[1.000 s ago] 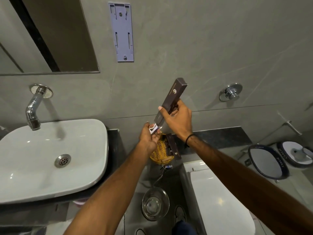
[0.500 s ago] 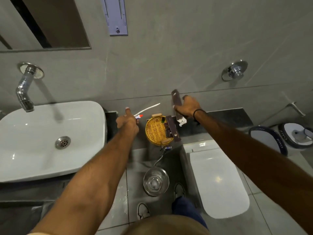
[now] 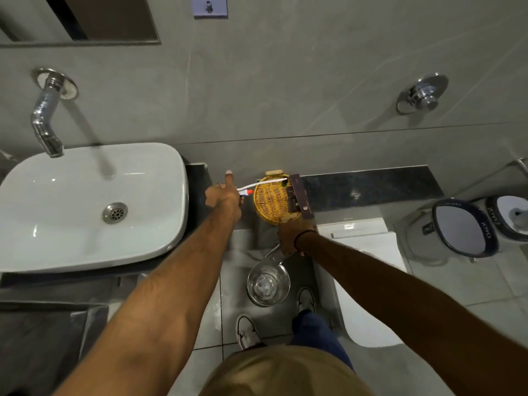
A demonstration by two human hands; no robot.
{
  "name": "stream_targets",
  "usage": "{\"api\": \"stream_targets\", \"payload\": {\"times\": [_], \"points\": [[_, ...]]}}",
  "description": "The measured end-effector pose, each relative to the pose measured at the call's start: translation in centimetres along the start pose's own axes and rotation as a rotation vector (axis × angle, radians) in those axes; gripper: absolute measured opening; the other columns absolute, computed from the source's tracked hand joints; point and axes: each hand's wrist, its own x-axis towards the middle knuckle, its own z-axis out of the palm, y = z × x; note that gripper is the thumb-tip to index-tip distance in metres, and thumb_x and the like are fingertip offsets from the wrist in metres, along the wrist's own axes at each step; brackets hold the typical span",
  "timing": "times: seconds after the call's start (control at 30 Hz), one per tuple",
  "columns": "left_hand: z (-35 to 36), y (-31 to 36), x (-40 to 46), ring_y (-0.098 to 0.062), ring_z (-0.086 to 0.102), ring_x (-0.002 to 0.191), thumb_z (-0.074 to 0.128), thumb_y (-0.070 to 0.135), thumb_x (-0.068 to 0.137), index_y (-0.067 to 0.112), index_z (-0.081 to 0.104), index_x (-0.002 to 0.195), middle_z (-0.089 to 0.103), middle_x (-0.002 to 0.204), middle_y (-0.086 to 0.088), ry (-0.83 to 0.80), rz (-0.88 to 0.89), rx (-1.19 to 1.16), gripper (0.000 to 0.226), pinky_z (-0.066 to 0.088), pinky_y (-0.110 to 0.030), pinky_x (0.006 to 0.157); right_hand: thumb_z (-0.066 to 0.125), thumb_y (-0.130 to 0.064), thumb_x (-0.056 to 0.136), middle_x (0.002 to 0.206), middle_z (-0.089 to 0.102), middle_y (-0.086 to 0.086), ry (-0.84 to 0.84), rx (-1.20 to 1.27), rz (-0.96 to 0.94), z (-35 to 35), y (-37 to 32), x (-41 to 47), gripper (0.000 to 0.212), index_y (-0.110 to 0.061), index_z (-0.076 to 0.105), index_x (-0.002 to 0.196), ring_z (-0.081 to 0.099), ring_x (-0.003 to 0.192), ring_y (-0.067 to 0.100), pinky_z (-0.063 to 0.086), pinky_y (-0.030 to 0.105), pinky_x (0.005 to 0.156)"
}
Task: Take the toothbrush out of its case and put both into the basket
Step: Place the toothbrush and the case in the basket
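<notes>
A round yellow woven basket [image 3: 270, 200] stands on the dark ledge against the wall. The brown toothbrush case [image 3: 301, 197] lies along the basket's right rim, beside some smaller dark items inside. My right hand [image 3: 293, 237] is at the basket's near rim and touches the case's near end; its fingers are hidden. My left hand [image 3: 224, 195], thumb up, grips the white toothbrush [image 3: 265, 183] by its handle end just left of the basket. The brush reaches across the basket's far rim. A small red-and-white piece [image 3: 248, 192] shows at that hand.
A white sink [image 3: 85, 207] with a chrome tap [image 3: 47, 118] sits to the left. A white toilet lid [image 3: 368, 267] is below the ledge [image 3: 371, 190] on the right. A glass bowl [image 3: 268, 281] sits on the floor. Two round bins [image 3: 463, 227] stand at far right.
The case has come down from upright in my right hand to lie on the basket's right rim. My left hand has brought the toothbrush lower, over the basket. The view has tilted downward.
</notes>
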Motion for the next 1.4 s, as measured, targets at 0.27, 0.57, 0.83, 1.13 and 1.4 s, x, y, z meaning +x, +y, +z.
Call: {"api": "stream_targets", "payload": {"times": [0.27, 0.57, 0.83, 1.13, 1.4], "points": [[-1.0, -1.3, 1.1, -0.032, 0.075, 0.071, 0.072, 0.051, 0.091, 0.006, 0.065, 0.081, 0.077, 0.091, -0.019, 0.054, 0.054, 0.032, 0.046, 0.067, -0.048, 0.075, 0.068, -0.027, 0.092, 0.081, 0.061, 0.006, 0.082, 0.338, 0.021, -3.1, 3.2, 0.8, 0.029, -0.002, 0.065, 0.107, 0.058, 0.071, 0.02, 0.056, 0.031, 0.077], [2.4, -1.2, -0.5, -0.038, 0.079, 0.085, 0.075, 0.046, 0.09, 0.008, 0.065, 0.073, 0.078, 0.09, -0.024, -0.039, 0.223, 0.199, 0.043, 0.066, -0.051, 0.08, 0.054, -0.019, 0.101, 0.125, 0.069, 0.02, 0.232, 0.581, -0.18, -7.5, 2.7, 1.7, 0.032, -0.003, 0.069, 0.125, 0.062, 0.116, 0.035, 0.048, 0.033, 0.093], [5.8, -1.2, 0.6, -0.037, 0.075, 0.1, 0.084, 0.05, 0.079, 0.006, 0.058, 0.106, 0.068, 0.11, -0.016, -0.059, 0.128, 0.231, 0.057, 0.066, -0.053, 0.082, 0.066, -0.013, 0.095, 0.103, 0.076, 0.021, 0.219, 0.763, -0.039, -5.9, 7.2, 4.6, 0.024, 0.003, 0.073, 0.111, 0.071, 0.084, 0.024, 0.059, 0.027, 0.076], [10.6, -5.3, 6.7, -0.024, 0.068, 0.078, 0.081, 0.004, 0.086, 0.001, 0.064, 0.071, 0.07, 0.095, -0.016, -0.245, -0.318, -0.034, 0.023, 0.06, -0.035, 0.083, 0.063, 0.0, 0.091, 0.1, 0.072, 0.02, 0.097, 1.231, 0.34, -1.0, 10.9, 12.5, 0.024, 0.007, 0.07, 0.113, 0.067, 0.082, 0.025, 0.061, 0.034, 0.068], [15.3, -7.9, 10.6, -0.016, 0.065, 0.07, 0.088, 0.014, 0.079, 0.018, 0.068, 0.07, 0.069, 0.074, 0.005, -0.026, -0.163, 0.083, 0.022, 0.053, -0.025, 0.072, 0.059, -0.013, 0.093, 0.108, 0.076, 0.015, 0.372, 1.004, 0.328, 1.0, 8.9, 18.6, 0.022, -0.006, 0.074, 0.108, 0.072, 0.102, 0.032, 0.06, 0.042, 0.091]]}}
